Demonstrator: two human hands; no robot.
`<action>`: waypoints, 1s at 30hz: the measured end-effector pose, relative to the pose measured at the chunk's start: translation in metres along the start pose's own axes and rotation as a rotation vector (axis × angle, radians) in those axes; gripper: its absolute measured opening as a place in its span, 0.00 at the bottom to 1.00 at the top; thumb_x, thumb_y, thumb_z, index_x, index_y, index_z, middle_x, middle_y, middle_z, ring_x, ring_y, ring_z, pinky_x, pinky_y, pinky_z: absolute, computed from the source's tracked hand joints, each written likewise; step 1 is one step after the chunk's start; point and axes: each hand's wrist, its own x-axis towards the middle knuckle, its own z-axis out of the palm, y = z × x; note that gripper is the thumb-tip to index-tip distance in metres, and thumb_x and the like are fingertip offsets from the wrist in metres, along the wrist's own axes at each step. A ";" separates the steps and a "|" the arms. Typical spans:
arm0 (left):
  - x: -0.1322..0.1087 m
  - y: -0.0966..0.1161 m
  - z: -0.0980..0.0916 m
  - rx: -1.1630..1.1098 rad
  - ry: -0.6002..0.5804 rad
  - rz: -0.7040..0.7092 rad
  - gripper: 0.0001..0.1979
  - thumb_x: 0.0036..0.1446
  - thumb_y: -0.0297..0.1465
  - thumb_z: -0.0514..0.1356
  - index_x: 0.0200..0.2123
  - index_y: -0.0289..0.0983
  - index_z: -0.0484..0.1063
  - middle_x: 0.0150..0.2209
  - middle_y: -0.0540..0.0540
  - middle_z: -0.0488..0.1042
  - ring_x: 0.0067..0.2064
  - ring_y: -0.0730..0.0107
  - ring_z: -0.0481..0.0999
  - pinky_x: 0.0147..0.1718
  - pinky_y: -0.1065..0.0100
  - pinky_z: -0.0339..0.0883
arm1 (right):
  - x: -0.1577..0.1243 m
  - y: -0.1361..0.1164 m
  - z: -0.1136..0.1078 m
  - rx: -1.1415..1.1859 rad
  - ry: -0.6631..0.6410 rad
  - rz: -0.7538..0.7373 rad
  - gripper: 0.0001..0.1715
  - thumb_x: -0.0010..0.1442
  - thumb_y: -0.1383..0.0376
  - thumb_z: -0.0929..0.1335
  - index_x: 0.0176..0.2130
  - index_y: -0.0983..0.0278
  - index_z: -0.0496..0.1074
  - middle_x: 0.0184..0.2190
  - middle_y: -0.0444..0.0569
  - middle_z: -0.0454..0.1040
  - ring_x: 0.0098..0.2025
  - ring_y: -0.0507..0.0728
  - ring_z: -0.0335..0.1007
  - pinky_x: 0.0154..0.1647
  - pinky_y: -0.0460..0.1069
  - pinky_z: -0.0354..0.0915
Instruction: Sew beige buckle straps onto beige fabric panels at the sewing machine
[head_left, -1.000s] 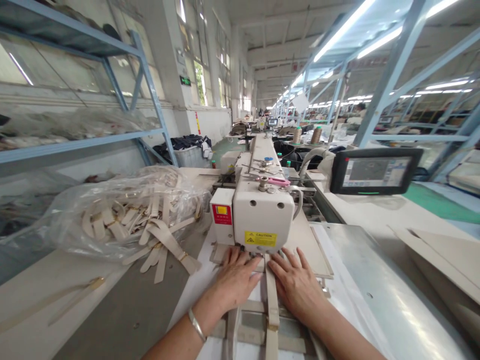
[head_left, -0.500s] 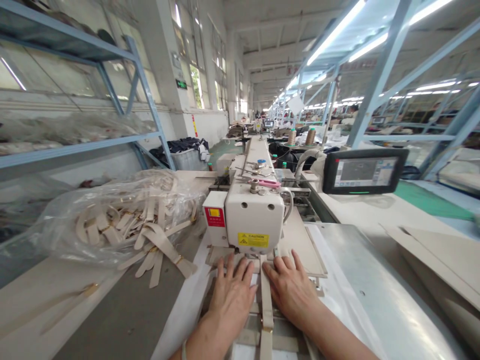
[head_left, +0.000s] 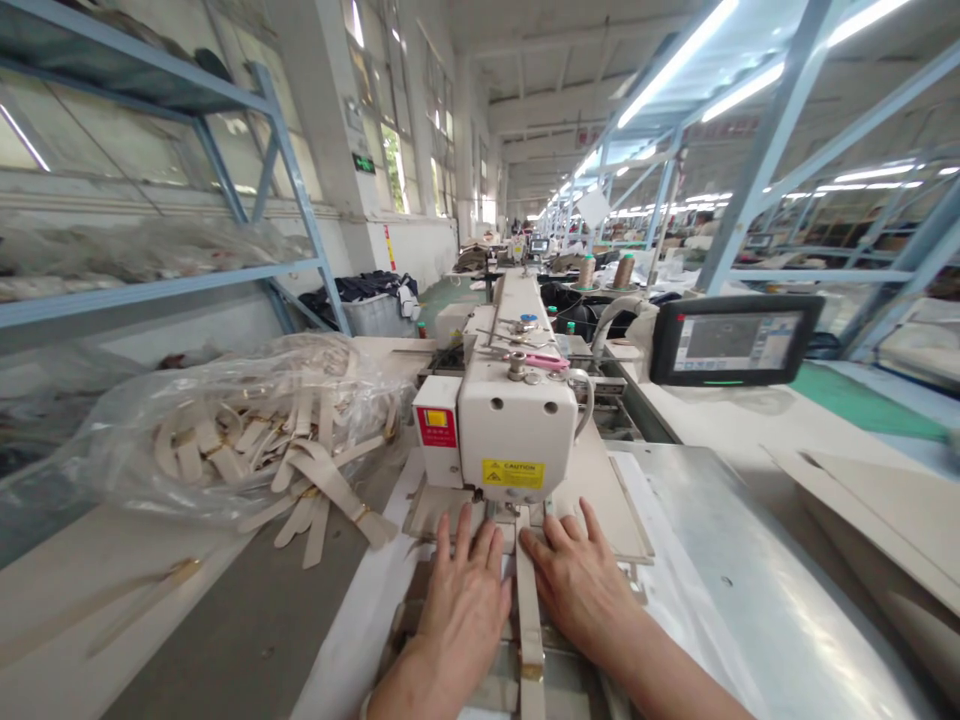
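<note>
A beige strap (head_left: 529, 610) with a gold-coloured metal piece runs lengthwise between my hands, its far end under the head of the white sewing machine (head_left: 517, 425). My left hand (head_left: 465, 600) lies palm down with spread fingers on the beige plate (head_left: 435, 510) left of the strap. To the right of the strap, my right hand (head_left: 581, 580) rests palm down, fingers apart, its thumb side against the strap's edge. Neither hand is wrapped round anything. The needle area is partly hidden below the machine head.
Left of the machine, a clear plastic bag (head_left: 127, 430) holds many beige straps. A control screen (head_left: 735, 340) stands at the right, behind beige panels (head_left: 885, 510). Pink-handled snips (head_left: 546, 361) lie on the machine. Blue shelving (head_left: 300, 210) rises at the left.
The machine head has shifted slightly to the right in view. Both hands stay flat beside the strap, with only slight shifts.
</note>
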 end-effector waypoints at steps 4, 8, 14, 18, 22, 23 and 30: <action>-0.001 -0.004 -0.002 -0.024 0.016 0.001 0.26 0.65 0.31 0.55 0.65 0.35 0.67 0.66 0.40 0.67 0.72 0.37 0.50 0.67 0.31 0.38 | 0.003 -0.003 0.000 -0.006 -0.003 0.001 0.15 0.66 0.68 0.64 0.49 0.58 0.75 0.40 0.51 0.73 0.48 0.65 0.69 0.70 0.71 0.42; -0.005 -0.012 -0.005 -0.056 0.007 -0.018 0.25 0.65 0.31 0.55 0.65 0.36 0.68 0.65 0.41 0.67 0.71 0.37 0.51 0.67 0.30 0.40 | 0.006 -0.009 -0.003 0.009 -0.023 0.000 0.17 0.65 0.67 0.64 0.52 0.58 0.74 0.41 0.51 0.73 0.49 0.66 0.69 0.69 0.71 0.43; -0.018 -0.016 -0.009 -0.150 -0.012 -0.027 0.24 0.67 0.35 0.55 0.64 0.43 0.67 0.68 0.45 0.64 0.71 0.39 0.51 0.67 0.31 0.42 | -0.003 -0.010 0.000 0.018 -0.005 -0.024 0.16 0.65 0.68 0.64 0.49 0.56 0.74 0.40 0.49 0.73 0.47 0.64 0.69 0.70 0.70 0.41; -0.015 -0.011 -0.005 -0.165 0.021 -0.039 0.23 0.67 0.39 0.57 0.64 0.46 0.68 0.66 0.44 0.66 0.71 0.36 0.52 0.66 0.30 0.42 | -0.009 -0.002 0.003 -0.014 0.006 -0.008 0.17 0.65 0.68 0.63 0.50 0.56 0.74 0.40 0.50 0.73 0.47 0.64 0.69 0.69 0.70 0.42; -0.006 -0.014 -0.002 -0.162 0.071 -0.072 0.23 0.67 0.40 0.58 0.63 0.47 0.68 0.65 0.43 0.67 0.70 0.36 0.54 0.66 0.31 0.43 | -0.004 0.000 0.000 -0.029 -0.005 0.005 0.20 0.65 0.67 0.64 0.55 0.56 0.72 0.42 0.51 0.74 0.49 0.66 0.70 0.68 0.72 0.43; -0.006 -0.017 -0.003 -0.167 0.071 -0.077 0.23 0.67 0.40 0.58 0.64 0.47 0.68 0.65 0.43 0.67 0.70 0.36 0.54 0.66 0.31 0.44 | -0.001 -0.002 -0.001 -0.024 -0.008 0.004 0.21 0.66 0.67 0.64 0.57 0.55 0.72 0.43 0.52 0.74 0.49 0.66 0.70 0.68 0.72 0.44; -0.026 -0.037 -0.034 -0.234 -0.019 -0.075 0.21 0.66 0.27 0.56 0.61 0.38 0.70 0.62 0.42 0.72 0.68 0.46 0.61 0.69 0.38 0.46 | 0.000 -0.003 -0.009 0.133 -0.078 -0.001 0.25 0.63 0.66 0.64 0.59 0.57 0.71 0.48 0.54 0.74 0.53 0.66 0.68 0.68 0.73 0.44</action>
